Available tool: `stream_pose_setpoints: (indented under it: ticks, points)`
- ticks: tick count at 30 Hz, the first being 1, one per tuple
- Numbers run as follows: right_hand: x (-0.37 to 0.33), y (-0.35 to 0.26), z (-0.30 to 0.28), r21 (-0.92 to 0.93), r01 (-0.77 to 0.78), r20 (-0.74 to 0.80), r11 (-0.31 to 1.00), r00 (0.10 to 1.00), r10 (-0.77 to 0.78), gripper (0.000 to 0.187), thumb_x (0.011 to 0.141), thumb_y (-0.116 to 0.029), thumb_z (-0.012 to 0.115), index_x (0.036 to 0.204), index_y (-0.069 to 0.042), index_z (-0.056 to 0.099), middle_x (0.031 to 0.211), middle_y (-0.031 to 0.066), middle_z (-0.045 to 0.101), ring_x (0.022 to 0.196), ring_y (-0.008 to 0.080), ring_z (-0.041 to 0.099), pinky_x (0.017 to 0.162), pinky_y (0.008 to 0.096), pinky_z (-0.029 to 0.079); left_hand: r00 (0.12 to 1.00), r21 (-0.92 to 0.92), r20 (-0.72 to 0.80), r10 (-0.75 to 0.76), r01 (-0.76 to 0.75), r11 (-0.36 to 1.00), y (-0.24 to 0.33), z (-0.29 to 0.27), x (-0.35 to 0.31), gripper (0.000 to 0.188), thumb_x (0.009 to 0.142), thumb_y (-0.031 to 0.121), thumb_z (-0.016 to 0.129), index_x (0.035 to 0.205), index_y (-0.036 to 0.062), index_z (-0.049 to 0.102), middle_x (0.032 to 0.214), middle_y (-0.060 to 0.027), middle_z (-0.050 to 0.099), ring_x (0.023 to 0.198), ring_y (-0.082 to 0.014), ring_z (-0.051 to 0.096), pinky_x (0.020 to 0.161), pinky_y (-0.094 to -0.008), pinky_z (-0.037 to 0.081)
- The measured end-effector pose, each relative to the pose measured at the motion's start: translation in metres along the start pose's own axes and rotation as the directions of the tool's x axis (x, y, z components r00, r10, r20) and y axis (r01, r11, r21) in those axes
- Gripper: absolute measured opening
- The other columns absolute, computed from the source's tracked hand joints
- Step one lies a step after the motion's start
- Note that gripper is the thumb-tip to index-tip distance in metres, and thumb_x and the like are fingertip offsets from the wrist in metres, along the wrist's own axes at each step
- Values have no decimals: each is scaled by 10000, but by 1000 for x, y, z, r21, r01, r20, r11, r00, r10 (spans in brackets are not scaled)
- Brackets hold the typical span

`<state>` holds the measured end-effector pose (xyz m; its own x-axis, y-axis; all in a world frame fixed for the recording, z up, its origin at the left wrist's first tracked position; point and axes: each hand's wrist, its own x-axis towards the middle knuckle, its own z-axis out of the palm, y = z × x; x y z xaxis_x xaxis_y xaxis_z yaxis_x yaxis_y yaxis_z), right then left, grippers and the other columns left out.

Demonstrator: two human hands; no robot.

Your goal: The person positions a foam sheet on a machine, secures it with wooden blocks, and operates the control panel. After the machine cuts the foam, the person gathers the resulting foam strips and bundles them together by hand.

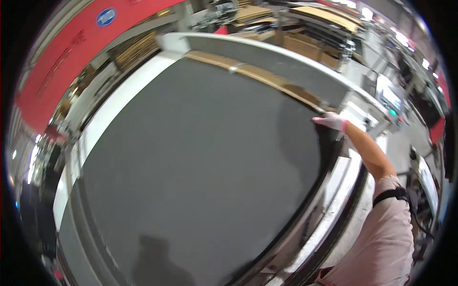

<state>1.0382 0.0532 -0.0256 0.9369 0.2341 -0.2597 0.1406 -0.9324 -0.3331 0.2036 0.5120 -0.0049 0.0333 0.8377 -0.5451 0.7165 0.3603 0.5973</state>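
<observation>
1 gloved right hand observed at the far right corner of the dark grey sheet, beside the right end of a brown strip along the far edge. Fingers extend left; grip cannot be told. Step appears to be corner handling; next move calls for steady edge contact.

A red beam bears a blue oval badge. Below the beam are stacked brown sheets; well right of the beam, a green-lit control panel.
</observation>
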Motion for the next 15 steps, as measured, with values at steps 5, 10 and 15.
stream_pose_setpoints:
  ticks: [5,10,15]
  points:
    - [-14,-13,-9,196,180,299,964,925,-233,589,868,-509,596,1037,53,653,946,81,667,903,155,567,864,315,443,997,-99,-78,-3,-5,995,-27,-33,36,554,866,370,622,1254,-6,503,1185,-135,568,1058,-244,546,918,-354,441]
    - [52,73,3,-139,45,204,989,979,-16,673,849,-464,629,1254,51,473,1039,84,603,944,169,552,860,301,450,993,138,29,111,-114,984,22,-10,15,544,797,339,722,1153,-47,579,1064,-106,652,966,-159,593,855,-291,461]
    - [32,-11,39,-603,-40,-150,797,987,-64,438,841,-425,617,1115,-88,669,1030,123,680,977,206,649,798,374,526,907,505,-376,188,30,863,-39,-34,2,679,707,517,741,1081,-33,602,1045,-167,644,977,-235,609,851,-352,499]
